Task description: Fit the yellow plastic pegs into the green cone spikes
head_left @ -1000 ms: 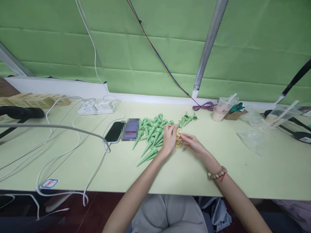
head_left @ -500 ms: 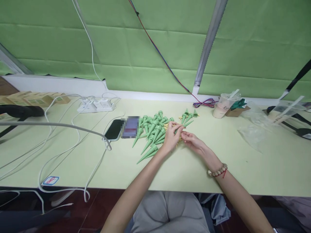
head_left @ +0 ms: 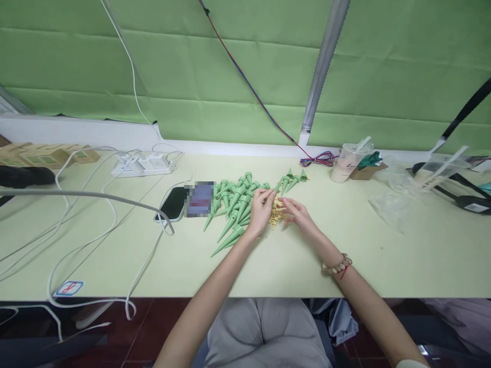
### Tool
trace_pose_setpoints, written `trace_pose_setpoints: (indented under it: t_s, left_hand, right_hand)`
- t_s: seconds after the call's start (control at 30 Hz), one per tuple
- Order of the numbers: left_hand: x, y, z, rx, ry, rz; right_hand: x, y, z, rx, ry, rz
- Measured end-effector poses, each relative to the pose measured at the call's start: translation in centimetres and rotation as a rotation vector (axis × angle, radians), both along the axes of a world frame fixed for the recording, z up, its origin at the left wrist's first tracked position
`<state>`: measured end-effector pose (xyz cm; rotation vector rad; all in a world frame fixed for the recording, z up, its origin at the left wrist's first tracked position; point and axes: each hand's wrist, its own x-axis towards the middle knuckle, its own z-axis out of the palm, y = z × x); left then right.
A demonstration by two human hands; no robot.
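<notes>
A heap of green plastic cone spikes (head_left: 233, 208) lies on the pale green table (head_left: 268, 266). My left hand (head_left: 261, 208) rests at the right edge of the heap with its fingers curled, touching a spike. My right hand (head_left: 296, 213) sits just to the right, its fingers pinched over a small cluster of yellow plastic parts (head_left: 275, 213). What each pinch holds is too small to make out. A few more green spikes (head_left: 292, 180) lie just beyond the hands.
A phone (head_left: 173, 204) lies left of the heap, with a power strip (head_left: 141, 164) and white cables (head_left: 88, 240) further left. At the back right are a drink cup (head_left: 343, 163), clear plastic bags (head_left: 391, 207) and black tools (head_left: 470, 203). Cardboard boxes (head_left: 46, 153) sit far left.
Both hands stayed together at the heap's right edge. My left hand lifted toward the far spikes half a second ago and has come back down beside the yellow parts.
</notes>
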<state>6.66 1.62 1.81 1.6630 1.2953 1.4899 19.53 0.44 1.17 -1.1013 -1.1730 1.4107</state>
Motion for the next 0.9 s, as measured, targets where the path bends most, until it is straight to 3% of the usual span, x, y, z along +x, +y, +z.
trace_pose_setpoints:
  t_s: [0.17, 0.43, 0.53, 0.7, 0.9]
  left_hand:
    - [0.4, 0.0, -0.2, 0.031, -0.034, -0.118]
    - [0.4, -0.1, 0.0, 0.032, -0.017, -0.128]
    - [0.3, -0.1, 0.1, 0.013, -0.004, -0.081]
    - [0.2, -0.1, 0.1, -0.016, 0.001, 0.01]
    - [-0.2, 0.3, 0.1, -0.01, -0.045, 0.046]
  right_hand:
    - [0.6, 0.2, -0.1, -0.147, 0.1, 0.133]
    - [0.7, 0.3, 0.3, -0.151, 0.191, 0.083]
    - [0.2, 0.3, -0.2, -0.058, 0.138, 0.029]
    - [-0.2, 0.3, -0.8, 0.282, -0.042, -0.012]
    - [-0.1, 0.5, -0.9, 0.305, -0.069, -0.002]
